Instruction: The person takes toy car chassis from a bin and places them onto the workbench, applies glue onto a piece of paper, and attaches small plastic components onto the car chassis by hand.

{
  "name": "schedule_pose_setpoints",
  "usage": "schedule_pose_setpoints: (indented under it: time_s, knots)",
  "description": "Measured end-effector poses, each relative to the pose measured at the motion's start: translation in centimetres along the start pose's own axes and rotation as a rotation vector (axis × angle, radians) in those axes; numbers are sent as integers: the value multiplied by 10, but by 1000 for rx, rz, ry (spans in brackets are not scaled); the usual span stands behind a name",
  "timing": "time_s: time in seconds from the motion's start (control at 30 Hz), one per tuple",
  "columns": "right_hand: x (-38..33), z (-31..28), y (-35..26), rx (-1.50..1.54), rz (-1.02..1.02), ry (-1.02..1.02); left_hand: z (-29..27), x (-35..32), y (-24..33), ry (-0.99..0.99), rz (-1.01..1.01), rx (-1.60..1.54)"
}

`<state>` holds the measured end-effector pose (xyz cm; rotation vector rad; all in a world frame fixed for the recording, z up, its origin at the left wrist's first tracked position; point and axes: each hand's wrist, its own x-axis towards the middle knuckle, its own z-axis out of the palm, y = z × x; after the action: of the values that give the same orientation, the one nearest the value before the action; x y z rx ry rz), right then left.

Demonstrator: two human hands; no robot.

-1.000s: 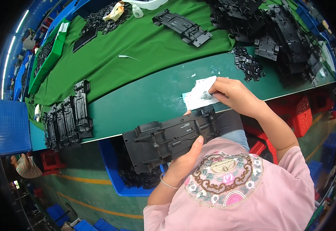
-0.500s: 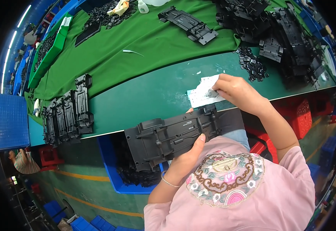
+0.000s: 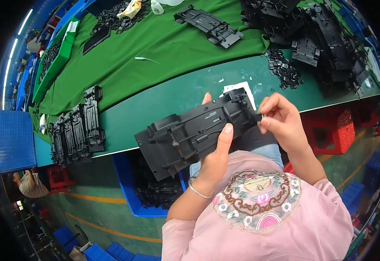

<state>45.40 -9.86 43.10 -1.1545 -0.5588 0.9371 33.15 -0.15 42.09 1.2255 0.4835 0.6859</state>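
Note:
A long black plastic chassis part [image 3: 185,137], moulded with ribs and raised lugs, is held slantwise above the near edge of the table. My left hand [image 3: 216,163] grips it, thumb across its face and a fingertip showing past the far edge. At its right end, my right hand [image 3: 283,124] pinches a small black piece [image 3: 258,117] close to or touching the part; the contact is too small to tell. Behind that end lies a white paper sheet [image 3: 249,92], partly covered by the chassis part.
Several similar black parts stand in a row [image 3: 77,126] at the left. Small black pieces [image 3: 283,71] lie heaped at right, beside stacked chassis parts [image 3: 329,43]. A single chassis part [image 3: 209,26] rests on green cloth [image 3: 124,56]. Below the table edge is a blue bin [image 3: 127,191].
My right hand has left the white paper and come down to the chassis part's right end with a small black piece. The chassis part has risen slightly and now covers some of the paper.

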Motion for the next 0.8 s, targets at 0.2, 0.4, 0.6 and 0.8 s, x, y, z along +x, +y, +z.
schedule_pose_setpoints:
  time_s: [0.2, 0.4, 0.6, 0.8]
  knots:
    - [-13, 13, 4, -462, -299, 7, 7, 3, 8, -60, -10, -77]
    - [-12, 15, 5, -621, -390, -4, 9, 0, 13, -83, 27, -46]
    - [-9, 15, 4, -673, -391, -13, 8, 1, 12, -94, 36, 5]
    - [-6, 15, -7, -768, -404, -98, 5, 1, 10, -130, 120, 103]
